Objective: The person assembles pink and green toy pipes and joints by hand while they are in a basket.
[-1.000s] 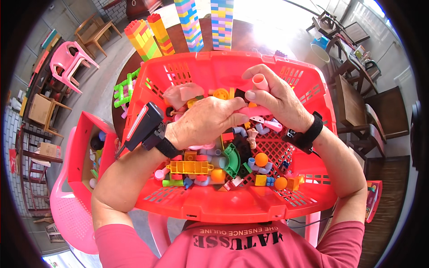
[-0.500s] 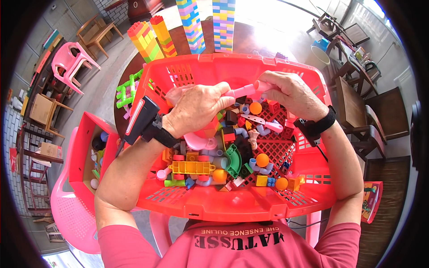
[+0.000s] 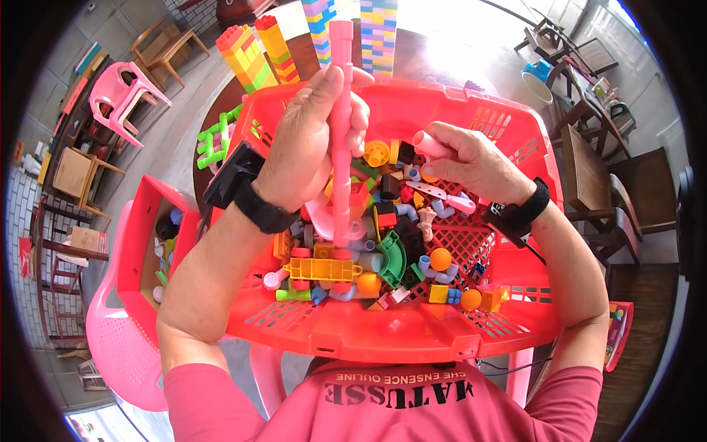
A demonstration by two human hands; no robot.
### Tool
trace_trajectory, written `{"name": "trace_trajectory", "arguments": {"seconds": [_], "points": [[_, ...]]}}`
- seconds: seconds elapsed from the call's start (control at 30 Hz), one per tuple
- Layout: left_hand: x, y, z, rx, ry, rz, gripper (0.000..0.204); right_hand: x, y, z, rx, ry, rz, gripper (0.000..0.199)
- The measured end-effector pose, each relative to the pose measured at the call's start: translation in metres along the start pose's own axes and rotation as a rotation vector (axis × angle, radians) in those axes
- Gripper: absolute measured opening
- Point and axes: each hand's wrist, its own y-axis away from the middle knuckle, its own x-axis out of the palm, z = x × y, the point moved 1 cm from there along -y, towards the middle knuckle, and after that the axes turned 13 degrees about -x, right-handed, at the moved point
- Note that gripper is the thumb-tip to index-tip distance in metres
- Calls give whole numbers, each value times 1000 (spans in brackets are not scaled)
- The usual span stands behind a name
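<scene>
My left hand (image 3: 298, 147) is closed round a long pink tube stick (image 3: 341, 177) made of joined pieces, which stands lengthwise over the red plastic basket (image 3: 412, 342). My right hand (image 3: 479, 160) pinches a short pink tube piece (image 3: 426, 144), apart from the stick. Below the hands lie loose toys: a yellow toy chassis with red wheels (image 3: 322, 270), a green curved piece (image 3: 392, 261), a pink-handled toy knife (image 3: 449, 197), a small doll-like figure (image 3: 426, 222), an orange ball (image 3: 440, 258) and blue-grey elbow tubes. The stick's lower end reaches down by the chassis.
Behind the basket, block towers (image 3: 252, 62) stand on a round brown table. A green tube frame (image 3: 213, 144) lies at its left. Further left, a red box (image 3: 147, 250) with toys sits on a pink chair (image 3: 118, 361). Wooden chairs (image 3: 589, 169) stand at the right.
My left hand has turned upright, swinging the pink stick into view lengthwise. The short piece in my right hand, formerly against the pink tube, is now apart from it.
</scene>
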Motion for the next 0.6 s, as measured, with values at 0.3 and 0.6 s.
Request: {"name": "trace_trajectory", "arguments": {"seconds": [0.3, 0.6], "points": [[-9, -10, 18, 146, -33, -197, 24, 45, 3, -5, -273, 363, 185, 14], [-6, -8, 22, 94, -232, -145, 11, 99, 29, 7, -460, 483, 630, 24]]}}
